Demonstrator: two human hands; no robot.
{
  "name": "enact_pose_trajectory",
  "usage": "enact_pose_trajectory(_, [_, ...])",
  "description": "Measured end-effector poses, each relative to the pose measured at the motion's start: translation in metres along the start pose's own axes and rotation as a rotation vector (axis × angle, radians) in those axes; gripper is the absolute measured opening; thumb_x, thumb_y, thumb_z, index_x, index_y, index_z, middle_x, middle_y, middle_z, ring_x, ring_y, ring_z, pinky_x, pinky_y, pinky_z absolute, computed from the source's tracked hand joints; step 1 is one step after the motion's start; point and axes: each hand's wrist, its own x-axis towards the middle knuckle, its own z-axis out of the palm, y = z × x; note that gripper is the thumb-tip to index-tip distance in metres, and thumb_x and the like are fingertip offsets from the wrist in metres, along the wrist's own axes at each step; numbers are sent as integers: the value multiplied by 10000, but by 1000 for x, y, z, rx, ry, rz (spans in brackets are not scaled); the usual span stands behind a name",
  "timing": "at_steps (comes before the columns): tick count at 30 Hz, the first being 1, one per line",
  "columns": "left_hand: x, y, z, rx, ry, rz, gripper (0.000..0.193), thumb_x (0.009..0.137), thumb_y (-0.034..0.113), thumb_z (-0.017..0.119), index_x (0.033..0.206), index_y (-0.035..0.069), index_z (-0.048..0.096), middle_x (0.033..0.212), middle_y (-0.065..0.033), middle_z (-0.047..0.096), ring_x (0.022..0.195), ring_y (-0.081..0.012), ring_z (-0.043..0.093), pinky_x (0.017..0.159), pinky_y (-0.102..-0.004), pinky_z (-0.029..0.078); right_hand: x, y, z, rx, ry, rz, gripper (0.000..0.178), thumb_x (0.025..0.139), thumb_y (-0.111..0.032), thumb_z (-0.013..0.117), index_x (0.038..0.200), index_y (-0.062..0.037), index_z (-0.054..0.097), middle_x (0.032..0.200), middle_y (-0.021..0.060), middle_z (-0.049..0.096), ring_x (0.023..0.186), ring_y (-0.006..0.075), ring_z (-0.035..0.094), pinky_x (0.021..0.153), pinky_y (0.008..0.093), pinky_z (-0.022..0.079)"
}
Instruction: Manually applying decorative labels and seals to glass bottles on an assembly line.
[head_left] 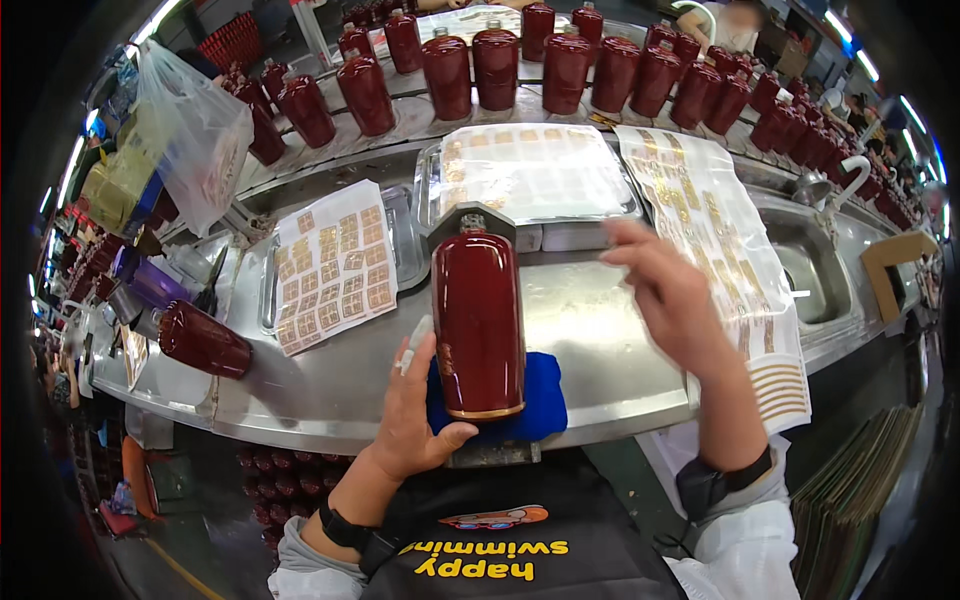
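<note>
A glossy dark red bottle [479,330] lies before me, its neck toward the far side in a grey angular holder [512,226]. Its lower end rests over a folded blue cloth [545,392], and a gold band rings its base. My left hand [405,420] holds the bottle's lower left side, thumb near the base; white coverings wrap some fingertips. Small gold marks show on the bottle beside those fingers. Raised to the right of the bottle, my right hand [670,295] has bent fingers apart, fingertips blurred, with nothing visible between them. Nearby lies a long sheet of gold stickers [715,225].
Another sticker sheet [335,265] lies on a metal tray at left, and more sheets [530,165] cover a tray ahead. A red bottle [205,340] lies tilted at far left. Several bottles [447,75] line the back conveyor. A sink [815,275] is at right.
</note>
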Motion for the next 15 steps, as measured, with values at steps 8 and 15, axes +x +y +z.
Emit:
enact_pose_trajectory(8, [0, -12, -4, -111, 36, -27, 918, 862, 587, 609, 1432, -71, 317, 1389, -284, 436, 1258, -429, 449, 1077, -478, 330, 125, 102, 44, -510, -509, 35, 539, 776, 99, 491, 1232, -135, 656, 1423, 157, 481, 1327, 335, 434, 1064, 417, 409])
enact_pose_trajectory(15, [11, -27, -75, 211, 40, -234, 400, 930, 348, 587, 1224, 79, 615, 1198, -193, 623, 1095, -383, 552, 976, -433, 416, 132, 112, 79, -472, -546, -72, 470, 795, 57, 532, 1200, -139, 667, 1351, 177, 532, 1277, 352, 470, 1045, 422, 422])
